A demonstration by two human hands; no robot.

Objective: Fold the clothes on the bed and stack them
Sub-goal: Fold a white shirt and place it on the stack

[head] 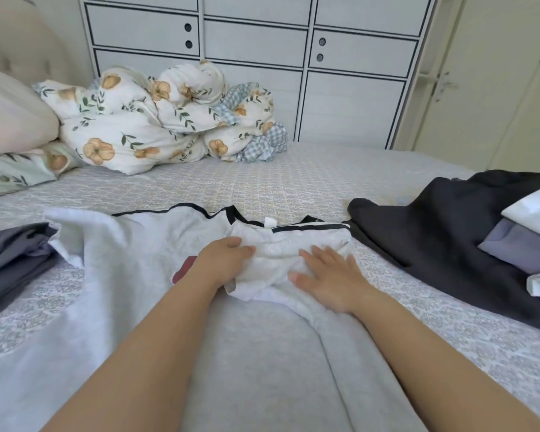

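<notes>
A light grey T-shirt with black neck trim lies spread on the bed in front of me. Its right sleeve part is folded in over the body. My left hand holds the edge of that folded cloth, thumb under the fabric. My right hand presses flat on the fold with straight fingers. A folded dark grey garment lies at the left edge. At the right a black garment lies under lilac and white pieces.
A bunched floral duvet and a pillow take up the far left of the bed. White drawer fronts stand behind the bed. A door is at the right.
</notes>
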